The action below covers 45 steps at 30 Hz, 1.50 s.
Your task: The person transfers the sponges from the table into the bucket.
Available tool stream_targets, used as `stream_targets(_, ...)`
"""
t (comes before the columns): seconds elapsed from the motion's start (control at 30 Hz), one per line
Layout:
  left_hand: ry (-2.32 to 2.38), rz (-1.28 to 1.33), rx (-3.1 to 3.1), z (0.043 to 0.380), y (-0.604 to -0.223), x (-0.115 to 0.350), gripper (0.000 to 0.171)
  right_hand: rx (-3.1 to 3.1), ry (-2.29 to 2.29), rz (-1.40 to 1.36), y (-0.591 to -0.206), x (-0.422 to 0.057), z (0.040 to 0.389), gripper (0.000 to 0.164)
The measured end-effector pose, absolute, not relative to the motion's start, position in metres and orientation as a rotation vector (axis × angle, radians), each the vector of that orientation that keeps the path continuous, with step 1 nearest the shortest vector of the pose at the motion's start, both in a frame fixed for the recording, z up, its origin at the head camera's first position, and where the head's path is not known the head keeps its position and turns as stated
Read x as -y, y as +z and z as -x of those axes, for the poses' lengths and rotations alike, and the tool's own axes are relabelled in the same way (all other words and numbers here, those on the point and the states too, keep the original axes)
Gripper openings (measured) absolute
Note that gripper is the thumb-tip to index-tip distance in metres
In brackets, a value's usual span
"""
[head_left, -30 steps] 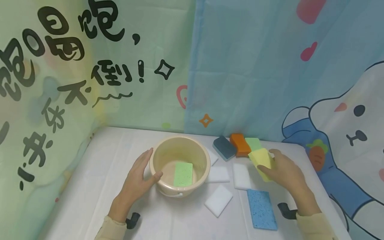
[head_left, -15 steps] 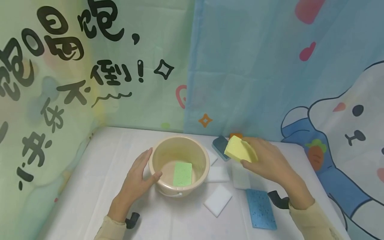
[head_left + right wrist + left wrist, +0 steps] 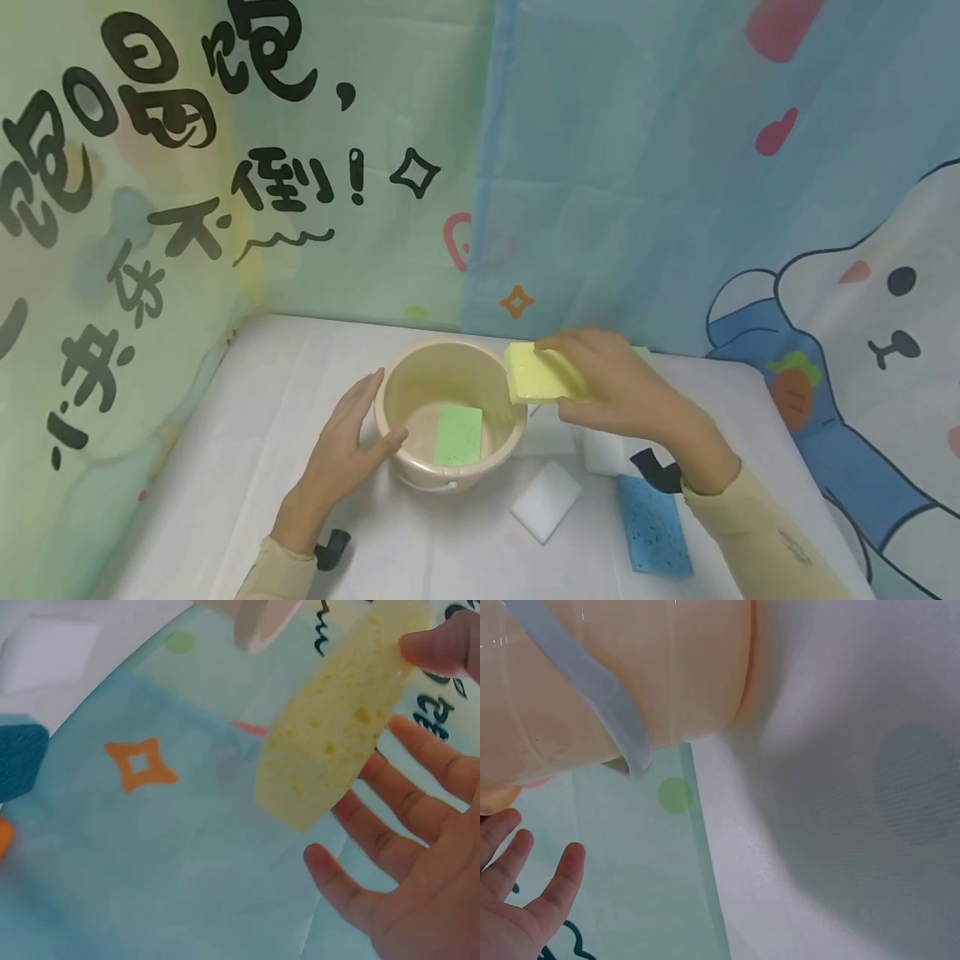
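Note:
A cream plastic bucket (image 3: pixel 431 375) stands on the white-covered table, with a light green sponge (image 3: pixel 458 436) lying on its bottom. My left hand (image 3: pixel 341 454) rests against the bucket's left side, the thumb at its rim. Its fingers look fairly straight and spread in the left wrist view, where the bucket's pale handle (image 3: pixel 592 686) also shows. Between thumb and fingers my right hand (image 3: pixel 630 392) pinches a yellow sponge (image 3: pixel 542 373), held up at the bucket's right rim. In the right wrist view, the sponge (image 3: pixel 337 727) is seen edge-on, with the little finger apart from it.
Several white sponge pads (image 3: pixel 546 502) lie to the right of the bucket. A speckled blue sponge (image 3: pixel 655 527) is nearer the front right. Dark blue (image 3: pixel 21 757) and orange (image 3: pixel 4 836) sponges lie behind the right hand. A printed curtain (image 3: pixel 600 167) closes off the back.
My right hand has carried the yellow sponge leftward from the far-right sponges to the bucket's rim. The left hand and the bucket have stayed in place.

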<state>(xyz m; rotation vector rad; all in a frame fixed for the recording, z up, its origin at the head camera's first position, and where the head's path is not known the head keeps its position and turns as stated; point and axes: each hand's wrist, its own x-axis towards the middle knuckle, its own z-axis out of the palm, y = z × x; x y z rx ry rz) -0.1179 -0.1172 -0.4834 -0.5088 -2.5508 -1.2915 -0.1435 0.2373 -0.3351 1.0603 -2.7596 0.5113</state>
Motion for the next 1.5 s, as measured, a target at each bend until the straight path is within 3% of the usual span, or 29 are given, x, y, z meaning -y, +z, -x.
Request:
stream_targets(0.8, -1.322, 0.533, 2.559, 0.122, -0.487, 0.124, 0.083, 2.680, 0.188, -1.855, -0.359, -0.145, 0.183, 0.054)
stream_targets(1.3, -1.299, 0.557, 2.548, 0.123, -0.489, 0.121, 0.083, 2.527, -0.130, -2.154, -0.370, -0.134, 0.198, 0.064)
stream_targets(1.5, -1.279, 0.530, 2.542, 0.125, -0.489, 0.125, 0.083, 2.585, -0.177, -2.074, -0.370, -0.137, 0.201, 0.063)
